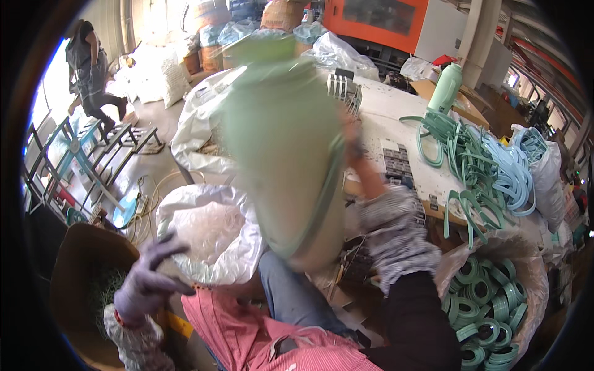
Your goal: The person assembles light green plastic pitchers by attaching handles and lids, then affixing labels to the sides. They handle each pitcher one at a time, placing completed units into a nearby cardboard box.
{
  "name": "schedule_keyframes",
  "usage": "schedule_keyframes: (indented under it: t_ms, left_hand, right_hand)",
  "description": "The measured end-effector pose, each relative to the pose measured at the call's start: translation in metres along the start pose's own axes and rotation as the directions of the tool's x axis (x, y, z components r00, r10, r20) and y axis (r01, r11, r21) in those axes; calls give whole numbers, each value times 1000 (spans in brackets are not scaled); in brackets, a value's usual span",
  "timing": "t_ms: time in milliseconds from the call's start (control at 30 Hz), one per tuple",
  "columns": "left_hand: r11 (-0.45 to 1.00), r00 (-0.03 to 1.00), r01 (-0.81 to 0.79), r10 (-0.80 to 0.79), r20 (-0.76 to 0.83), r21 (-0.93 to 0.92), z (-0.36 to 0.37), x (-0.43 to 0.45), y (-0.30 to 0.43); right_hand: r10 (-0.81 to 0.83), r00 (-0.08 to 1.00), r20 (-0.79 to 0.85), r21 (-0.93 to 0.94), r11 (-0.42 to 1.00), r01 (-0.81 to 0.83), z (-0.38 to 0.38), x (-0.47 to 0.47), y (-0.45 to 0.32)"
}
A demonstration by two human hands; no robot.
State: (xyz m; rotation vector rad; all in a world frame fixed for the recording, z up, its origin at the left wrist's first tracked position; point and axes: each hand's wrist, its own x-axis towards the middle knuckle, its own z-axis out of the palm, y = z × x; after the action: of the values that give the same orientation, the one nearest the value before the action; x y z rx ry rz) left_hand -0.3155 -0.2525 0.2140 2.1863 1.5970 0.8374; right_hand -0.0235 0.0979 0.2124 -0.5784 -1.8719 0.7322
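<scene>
A large pale green plastic bottle, blurred by motion, is raised in front of me over my knee. A darker green strap runs along its right side. My right hand grips the bottle from the right, its fingers mostly hidden behind it. At lower left, my left hand wears a purple glove, its fingers spread and holding nothing. It is beside a white sack of clear plastic rings and above a cardboard box with thin green scraps.
A worktable carries green straps, light blue straps and another green bottle. A lined container of green rings is at lower right. A person walks at upper left, near a metal rack.
</scene>
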Motion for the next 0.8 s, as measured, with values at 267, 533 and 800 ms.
schedule_keyframes:
  t_ms: [267, 533, 800]
  left_hand:
    - [688, 746, 330, -610, -268, -647, 63, -86, -40]
    - [578, 735, 455, -673, -80, -677, 97, -23, -33]
    - [297, 887, 134, -461, -19, -946, 156, 117, -12]
  right_hand:
    - [-198, 721, -664, -345, 937, -61, -216, 83, 188]
    - [-381, 738, -557, -790, 518, -329, -177, 136, 222]
    - [-409, 879, 246, -460, 749, 477, 117, -62, 5]
